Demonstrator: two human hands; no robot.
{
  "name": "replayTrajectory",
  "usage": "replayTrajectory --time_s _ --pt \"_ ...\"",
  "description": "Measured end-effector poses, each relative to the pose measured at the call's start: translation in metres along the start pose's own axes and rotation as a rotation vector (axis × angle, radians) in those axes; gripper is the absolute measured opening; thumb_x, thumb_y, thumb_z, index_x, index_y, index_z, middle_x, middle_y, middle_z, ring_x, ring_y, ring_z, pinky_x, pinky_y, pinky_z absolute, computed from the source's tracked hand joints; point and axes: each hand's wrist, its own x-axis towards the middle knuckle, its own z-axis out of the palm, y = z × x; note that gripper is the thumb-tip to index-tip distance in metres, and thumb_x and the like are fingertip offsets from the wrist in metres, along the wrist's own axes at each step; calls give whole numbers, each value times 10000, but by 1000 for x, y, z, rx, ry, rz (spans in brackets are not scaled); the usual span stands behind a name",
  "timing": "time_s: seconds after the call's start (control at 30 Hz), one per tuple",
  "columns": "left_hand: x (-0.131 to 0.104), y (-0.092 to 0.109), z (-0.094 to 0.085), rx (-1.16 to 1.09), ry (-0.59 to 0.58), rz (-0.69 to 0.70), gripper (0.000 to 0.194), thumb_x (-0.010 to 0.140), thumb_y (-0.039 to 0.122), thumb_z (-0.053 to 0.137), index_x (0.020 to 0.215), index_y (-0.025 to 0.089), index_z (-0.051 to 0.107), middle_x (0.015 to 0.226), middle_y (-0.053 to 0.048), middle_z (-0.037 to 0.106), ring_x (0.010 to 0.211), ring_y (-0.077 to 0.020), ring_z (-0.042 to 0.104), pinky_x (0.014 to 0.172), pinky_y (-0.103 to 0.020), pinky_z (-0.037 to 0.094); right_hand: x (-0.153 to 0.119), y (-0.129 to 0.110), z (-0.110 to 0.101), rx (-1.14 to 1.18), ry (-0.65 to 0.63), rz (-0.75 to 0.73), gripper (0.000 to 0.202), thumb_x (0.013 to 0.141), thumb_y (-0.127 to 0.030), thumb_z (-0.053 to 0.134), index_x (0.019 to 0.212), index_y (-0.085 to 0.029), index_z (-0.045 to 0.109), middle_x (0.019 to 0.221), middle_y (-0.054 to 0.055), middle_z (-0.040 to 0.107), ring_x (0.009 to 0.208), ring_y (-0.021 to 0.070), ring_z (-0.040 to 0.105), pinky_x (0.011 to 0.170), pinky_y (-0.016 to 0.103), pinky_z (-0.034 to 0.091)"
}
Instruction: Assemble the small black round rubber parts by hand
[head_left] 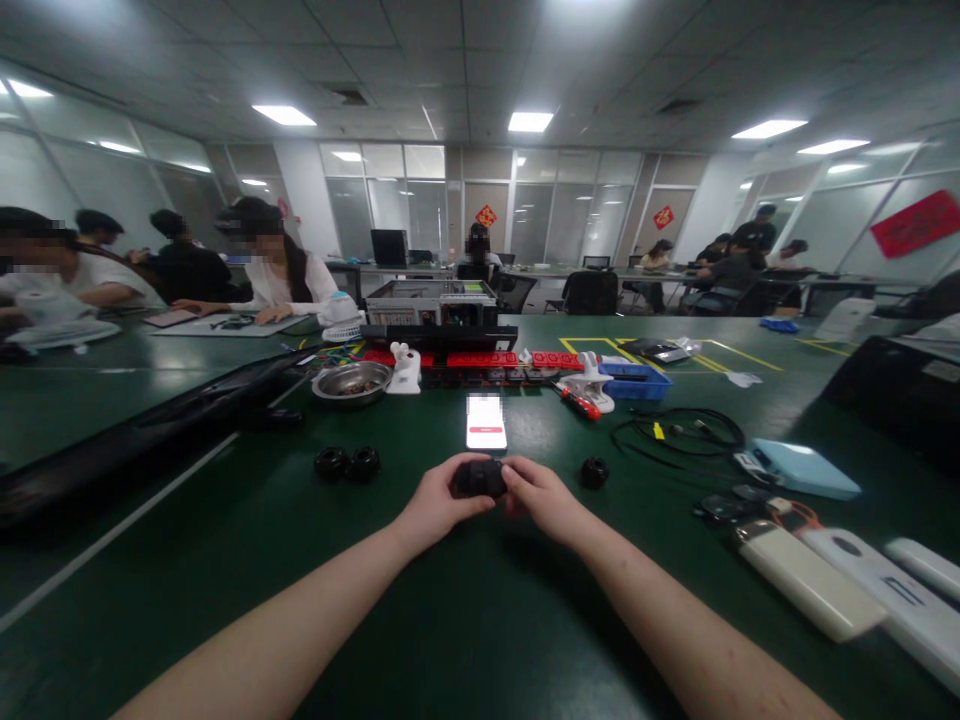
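I see a lit phone on the green surface, a metal bowl far left, coiled cable right.

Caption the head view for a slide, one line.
Both hands, left hand and right hand, hold a small black part above a green table, phone beyond.

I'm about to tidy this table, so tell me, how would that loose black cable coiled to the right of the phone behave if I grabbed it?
The black cable lies in loose, uneven loops on the green table, so it is probably floppy and would sag and uncoil when lifted. It looks thin, so likely light. Its loops might snag the pale blue box close beside it.
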Motion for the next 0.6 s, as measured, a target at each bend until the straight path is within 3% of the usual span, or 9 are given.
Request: replayTrajectory --time_s 0.13,0.23,0.3,0.4,0.5,0.6 --pt "-1 1 -1 194 26 -4 415 558 299 723 932 180 587 902 -52 629 884 -228 572 782 -342 427 0 2 0 -34 -8 -8 307 814 -343 421 985 -103 508 683 27 532 549 113 513 518 246 444" --pt "1 -5 -1 -33 7 -119 492 558 467 685 901 135 564 821 -76 638 753 -224 610 665 -317 451 -5 -6 -1 -311 44 -211 345 792 -235 488 1129 -167 475 915 66 572 741 152 548 650 283 463" --pt "2 -11 0 -263 -52 -242 551 592 571 602 903 120 541 766 -86 643 647 -202 621 569 -281 444 -11 -12 -1 -561 88 -395 406 783 -169 499 1183 -225 453 1095 69 517 939 189 502 780 325 433" --pt "3 -16 3 -505 -123 -428 513 654 570 546 902 121 543 755 -93 644 629 -178 624 537 -248 437 -16 -18 0 -740 88 -560 449 792 -123 469 1218 -258 426 1188 59 459 1075 202 418 888 358 367" --pt "2 -11 4 -463 -56 -390 415 681 466 580 939 144 542 845 -89 636 710 -178 618 608 -273 459 -14 -16 0 -610 109 -483 505 783 -209 525 1258 -247 360 1234 64 422 1093 202 412 919 368 346" --pt "-1 -3 4 -51 77 -137 406 616 325 677 978 187 554 969 -63 612 871 -209 581 767 -333 444 -7 -6 0 -339 195 -187 415 806 -355 491 1180 -186 426 1107 85 512 942 183 514 807 337 426"
